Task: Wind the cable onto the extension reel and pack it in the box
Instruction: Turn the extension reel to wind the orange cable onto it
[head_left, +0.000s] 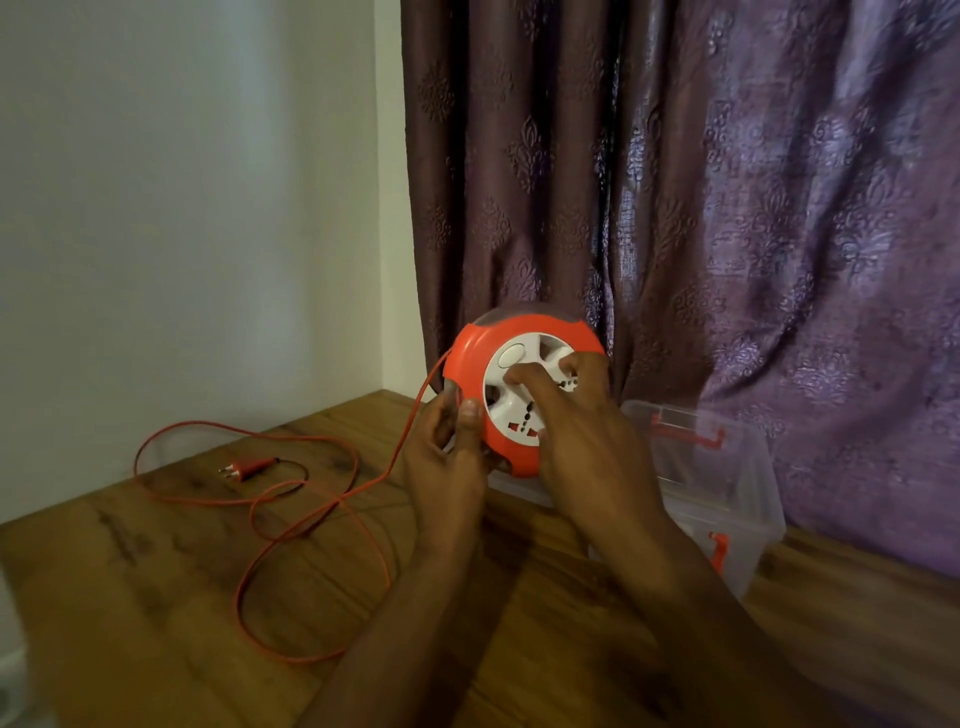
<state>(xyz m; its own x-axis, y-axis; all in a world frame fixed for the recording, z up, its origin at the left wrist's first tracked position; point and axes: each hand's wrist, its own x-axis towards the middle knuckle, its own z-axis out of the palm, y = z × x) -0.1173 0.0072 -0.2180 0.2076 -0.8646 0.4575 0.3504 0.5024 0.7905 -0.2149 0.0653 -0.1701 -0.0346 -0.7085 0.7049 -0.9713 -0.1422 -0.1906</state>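
The extension reel (519, 395), an orange round housing with a white socket face, is being held upright off the wooden table (156, 597), its face turned toward the camera and its back toward the purple curtain (727, 208). The left hand (452, 452) is gripping the reel's left rim, thumb lying on the orange front edge and fingers wrapping behind it. The right hand (582, 415) is resting over the white face, its fingers curling into the recesses of the white hub, so it is grasping the hub rather than lying flat. The orange cable (311, 519) is leaving the reel at its upper left edge, running down past the left hand to the table, and lying there in several loose loops that are crossing one another to the left of the forearms. The cable's plug (249, 467), orange with two pins, is lying on the table inside the far loop, pins pointing left, well apart from the reel. The box (727, 483), clear plastic with orange latches, is sitting open on the table just behind and to the right of the reel, partly hidden by the right hand and wrist, close against the curtain. A pale wall (182, 208) is standing behind the table on the left.
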